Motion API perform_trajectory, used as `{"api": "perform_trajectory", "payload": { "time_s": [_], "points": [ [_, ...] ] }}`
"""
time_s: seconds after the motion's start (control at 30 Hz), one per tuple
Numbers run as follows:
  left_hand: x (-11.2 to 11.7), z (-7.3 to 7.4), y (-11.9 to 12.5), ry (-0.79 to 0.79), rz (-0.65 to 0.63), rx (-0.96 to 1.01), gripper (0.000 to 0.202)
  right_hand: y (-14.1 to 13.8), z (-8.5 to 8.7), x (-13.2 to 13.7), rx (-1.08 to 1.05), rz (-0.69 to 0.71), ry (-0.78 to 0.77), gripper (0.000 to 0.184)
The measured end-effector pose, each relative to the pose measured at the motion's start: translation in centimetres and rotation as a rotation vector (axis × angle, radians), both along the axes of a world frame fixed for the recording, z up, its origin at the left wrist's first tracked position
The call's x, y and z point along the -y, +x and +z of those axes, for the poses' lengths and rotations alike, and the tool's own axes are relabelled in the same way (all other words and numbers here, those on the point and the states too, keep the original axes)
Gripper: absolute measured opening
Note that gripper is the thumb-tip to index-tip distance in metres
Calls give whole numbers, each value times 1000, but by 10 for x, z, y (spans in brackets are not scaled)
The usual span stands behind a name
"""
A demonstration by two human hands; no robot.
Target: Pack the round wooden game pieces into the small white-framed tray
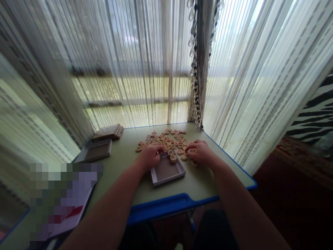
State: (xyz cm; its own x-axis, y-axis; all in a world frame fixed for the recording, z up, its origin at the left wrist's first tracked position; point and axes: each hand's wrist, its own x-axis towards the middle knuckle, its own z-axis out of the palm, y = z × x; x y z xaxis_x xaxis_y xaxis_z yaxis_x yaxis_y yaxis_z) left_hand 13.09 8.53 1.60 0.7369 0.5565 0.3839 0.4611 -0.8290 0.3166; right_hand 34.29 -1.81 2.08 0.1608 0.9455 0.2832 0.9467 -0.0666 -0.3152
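A shallow grey box [168, 181] lies on the table in front of me. My left hand [151, 157] has its fingers bent around the box's far left corner. Two round wooden xiangqi pieces [173, 159] rest at the far right corner of the box, overlapping its rim or just inside; I cannot tell which. To the right, my right hand [201, 152] reaches down with curled fingers over a xiangqi piece [191, 151], its fingertips against it. Many more pieces [162, 139] with red or dark characters are spread beyond the box.
At the left lies a second shallow tray, perhaps the box lid [97, 150], with a stack of books [108, 132] behind it. A blurred-out device or sheet [70, 198] covers the near left. The table [203, 184] has a blue edge; curtains [145, 62] hang close behind.
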Motion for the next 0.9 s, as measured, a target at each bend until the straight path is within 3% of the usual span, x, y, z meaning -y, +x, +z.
{"api": "perform_trajectory", "payload": {
  "time_s": [0.33,0.6,0.67,0.77,0.9],
  "points": [
    [-3,-2,-2,-3,-24,17,23,-5,0,1,-64,-6,-83,22],
    [-2,0,-1,-108,-49,41,28,-1,-7,-1,-15,26,-46,25],
    [-4,1,-2,-143,50,119,25,-2,-7,-2,5,24,-25,25],
    [-11,2,-5,-158,302,353,23,-3,-8,-3,38,35,-7,25],
    [-30,4,-13,-327,647,964,29,-5,-8,-5,82,60,21,26]
  ]
}}
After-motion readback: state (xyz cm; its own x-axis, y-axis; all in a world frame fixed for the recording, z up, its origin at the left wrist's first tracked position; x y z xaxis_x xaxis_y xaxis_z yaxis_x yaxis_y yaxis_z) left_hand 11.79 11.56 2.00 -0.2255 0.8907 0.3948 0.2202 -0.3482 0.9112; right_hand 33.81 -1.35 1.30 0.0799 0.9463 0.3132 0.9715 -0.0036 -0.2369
